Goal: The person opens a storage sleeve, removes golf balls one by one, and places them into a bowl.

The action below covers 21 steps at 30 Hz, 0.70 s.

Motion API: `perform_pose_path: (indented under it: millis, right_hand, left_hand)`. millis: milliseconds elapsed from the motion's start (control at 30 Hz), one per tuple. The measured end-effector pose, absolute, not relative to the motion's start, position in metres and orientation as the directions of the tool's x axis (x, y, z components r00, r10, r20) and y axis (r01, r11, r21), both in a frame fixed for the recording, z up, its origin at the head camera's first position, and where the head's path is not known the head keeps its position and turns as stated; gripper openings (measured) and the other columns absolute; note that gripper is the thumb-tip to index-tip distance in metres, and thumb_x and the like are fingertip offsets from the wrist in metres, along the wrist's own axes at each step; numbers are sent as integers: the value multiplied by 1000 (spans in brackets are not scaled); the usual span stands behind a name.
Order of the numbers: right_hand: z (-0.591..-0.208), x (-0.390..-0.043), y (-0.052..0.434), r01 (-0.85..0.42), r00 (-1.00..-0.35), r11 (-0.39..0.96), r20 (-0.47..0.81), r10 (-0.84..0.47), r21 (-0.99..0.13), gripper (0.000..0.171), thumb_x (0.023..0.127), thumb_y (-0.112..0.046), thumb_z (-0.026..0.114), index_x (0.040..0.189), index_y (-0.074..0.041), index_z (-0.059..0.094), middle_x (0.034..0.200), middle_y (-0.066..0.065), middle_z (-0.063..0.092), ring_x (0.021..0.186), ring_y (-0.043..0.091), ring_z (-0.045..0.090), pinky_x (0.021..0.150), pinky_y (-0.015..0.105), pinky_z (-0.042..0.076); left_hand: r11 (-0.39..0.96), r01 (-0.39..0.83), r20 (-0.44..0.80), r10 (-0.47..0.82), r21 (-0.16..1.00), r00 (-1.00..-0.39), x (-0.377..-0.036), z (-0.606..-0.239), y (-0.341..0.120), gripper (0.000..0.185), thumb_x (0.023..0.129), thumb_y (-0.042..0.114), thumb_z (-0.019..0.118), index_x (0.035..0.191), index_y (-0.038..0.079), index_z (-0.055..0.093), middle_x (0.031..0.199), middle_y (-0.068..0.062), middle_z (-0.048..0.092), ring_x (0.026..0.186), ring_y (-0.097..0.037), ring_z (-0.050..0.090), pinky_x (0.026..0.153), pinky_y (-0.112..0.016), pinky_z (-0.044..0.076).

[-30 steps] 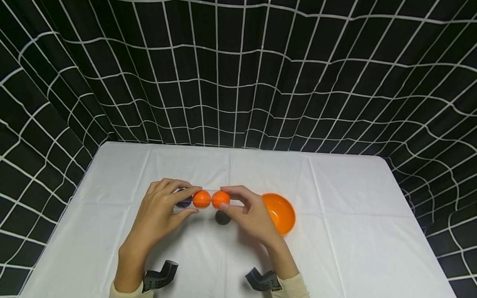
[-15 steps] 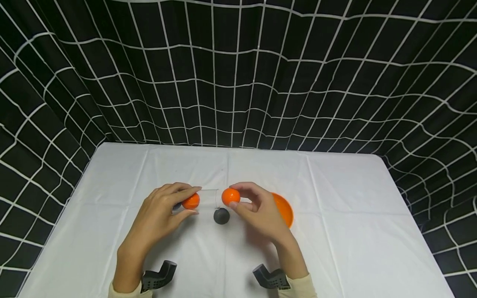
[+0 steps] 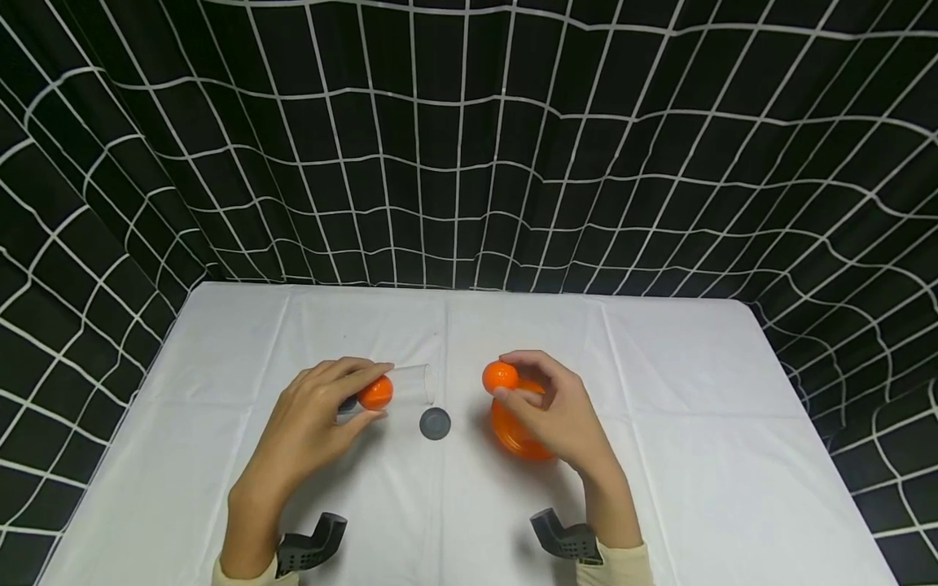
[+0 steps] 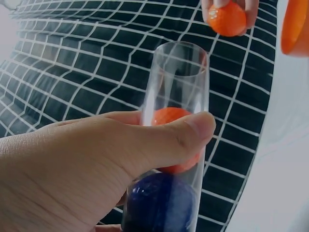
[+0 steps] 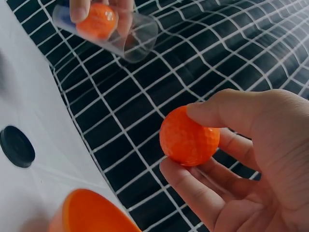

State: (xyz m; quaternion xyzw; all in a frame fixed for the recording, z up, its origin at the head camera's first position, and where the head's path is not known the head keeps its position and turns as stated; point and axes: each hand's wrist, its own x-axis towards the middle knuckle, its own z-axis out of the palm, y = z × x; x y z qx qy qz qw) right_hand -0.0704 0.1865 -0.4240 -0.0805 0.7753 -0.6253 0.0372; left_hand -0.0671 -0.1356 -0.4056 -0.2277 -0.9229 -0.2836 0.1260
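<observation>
My left hand (image 3: 311, 427) grips a clear plastic tube (image 4: 182, 60), its open end toward the right. Inside the tube an orange golf ball (image 3: 375, 392) sits against a dark blue ball (image 4: 161, 203), both partly hidden by my fingers. My right hand (image 3: 553, 407) pinches a second orange golf ball (image 5: 188, 136) between thumb and fingertips. That ball is apart from the tube, over the left rim of an orange bowl (image 3: 513, 439). My right hand covers much of the bowl in the head view.
A dark grey round cap (image 3: 436, 424) lies on the white tablecloth (image 3: 696, 456) between the hands. Behind the table hangs a black curtain (image 3: 469, 163) with a white grid. Each wrist wears a dark camera mount (image 3: 311, 545).
The second orange ball has come out of the tube's mouth and moved right with my right hand, toward the bowl. The other orange ball has slid left, deeper into the tube.
</observation>
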Motion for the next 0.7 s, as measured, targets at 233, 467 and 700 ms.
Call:
perform_pose_path:
  millis: [233, 467, 700]
  right_hand:
    - [-432, -71, 197, -116, -989, 343, 75, -131, -932, 38, 92, -13, 83, 125, -8, 65, 123, 12, 70, 110, 15, 72, 96, 19, 60]
    - [-435, -70, 205, -149, -988, 523, 105, -114, -839, 35, 90, -9, 82, 122, -13, 66, 120, 4, 71, 115, 21, 67, 109, 46, 57]
    - [-438, -70, 212, -162, -986, 587, 112, -121, -793, 34, 88, -5, 81, 119, -12, 69, 121, 5, 70, 114, 25, 65, 109, 56, 55]
  left_hand:
    - [743, 486, 366, 340, 461, -867, -67, -406, -136, 52, 82, 21, 92, 131, 22, 76, 122, 2, 76, 115, -26, 72, 97, -52, 58]
    - [736, 487, 368, 338, 470, -866, -66, -405, -137, 51, 82, 21, 92, 131, 22, 76, 122, 1, 76, 115, -27, 72, 97, -54, 57]
    - [737, 484, 360, 339, 473, -869, -67, -405, -138, 50, 83, 19, 91, 130, 23, 76, 122, 2, 76, 113, -25, 71, 95, -52, 57]
